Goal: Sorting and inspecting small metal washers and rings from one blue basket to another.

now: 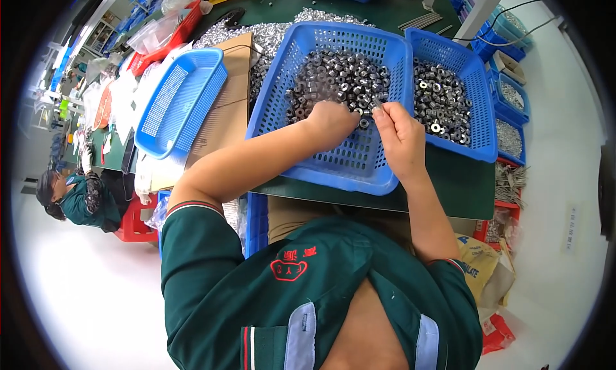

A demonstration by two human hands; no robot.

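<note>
A large blue perforated basket (394,177) in front of me holds a heap of small dark metal rings (359,81) that look like nuts. Over the near side of the heap, my left hand (332,125) is closed with its fingers bent downward; what they hold, if anything, is hidden. Just right of it, my right hand (403,139) pinches a small grey metal piece (377,103) between thumb and fingers. The two hands are close together but apart.
A second blue basket (484,113) of similar rings stands at the right. On the left a blue basket (144,136) lies on cardboard (236,81). Shiny metal parts (321,15) are heaped behind. Another person (86,200) sits far left.
</note>
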